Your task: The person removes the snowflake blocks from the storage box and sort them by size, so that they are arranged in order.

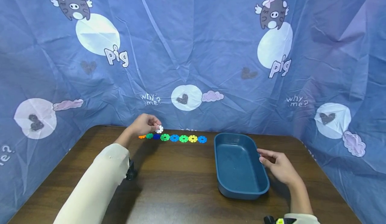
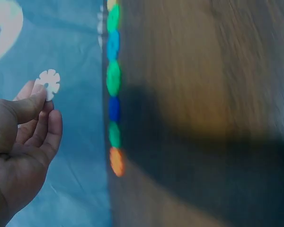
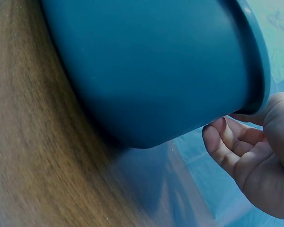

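My left hand [image 1: 144,124] pinches a white notched plastic disc [image 1: 161,129] between thumb and fingers, holding it above the far table edge. Just below it lies a row of similar coloured discs [image 1: 174,137]. From the left the row begins with an orange disc [image 2: 117,161], then greens and blues, with a yellow disc [image 1: 192,138] near its right end. On the right stands a dark blue plastic basin [image 1: 241,194]. My right hand [image 1: 280,166] is at its right side, loosely bent fingers touching the outer wall by the rim [image 3: 262,61]; the exact thumb contact is unclear.
The brown wooden table [image 1: 169,180] carries the row along its back edge, left of the basin. A blue printed cloth [image 1: 193,49] hangs close behind the table and along both sides. Each wrist wears a dark device.
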Tool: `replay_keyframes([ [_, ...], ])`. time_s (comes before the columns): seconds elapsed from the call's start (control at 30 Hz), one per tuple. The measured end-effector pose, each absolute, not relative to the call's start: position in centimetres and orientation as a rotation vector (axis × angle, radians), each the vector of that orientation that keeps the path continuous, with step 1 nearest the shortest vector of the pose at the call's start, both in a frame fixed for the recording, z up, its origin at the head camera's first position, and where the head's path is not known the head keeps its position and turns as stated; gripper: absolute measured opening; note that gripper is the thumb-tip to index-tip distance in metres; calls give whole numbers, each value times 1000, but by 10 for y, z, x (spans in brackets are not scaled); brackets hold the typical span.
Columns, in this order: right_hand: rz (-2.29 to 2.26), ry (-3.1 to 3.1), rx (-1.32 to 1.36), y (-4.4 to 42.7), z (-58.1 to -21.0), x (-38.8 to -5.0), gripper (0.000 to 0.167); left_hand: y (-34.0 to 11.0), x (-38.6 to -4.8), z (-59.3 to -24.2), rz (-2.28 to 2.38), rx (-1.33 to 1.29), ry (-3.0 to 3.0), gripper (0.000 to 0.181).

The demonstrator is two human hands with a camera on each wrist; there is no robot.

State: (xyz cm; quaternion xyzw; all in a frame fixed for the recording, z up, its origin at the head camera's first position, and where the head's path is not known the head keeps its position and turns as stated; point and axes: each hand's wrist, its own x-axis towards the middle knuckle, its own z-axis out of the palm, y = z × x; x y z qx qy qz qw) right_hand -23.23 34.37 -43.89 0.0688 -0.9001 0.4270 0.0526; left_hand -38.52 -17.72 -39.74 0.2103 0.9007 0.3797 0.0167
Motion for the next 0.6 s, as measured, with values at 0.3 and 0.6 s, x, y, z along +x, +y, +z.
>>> replay_keyframes([
  [0.3, 1316, -2731, 211, 343, -438, -232, 37, -228, -382, -429, 1341, 376, 2887, 13],
  [0.6, 1332, -2739, 201, 343, -437, -231, 37, -254, -372, -453, 1663, -84, 2853, 23],
])
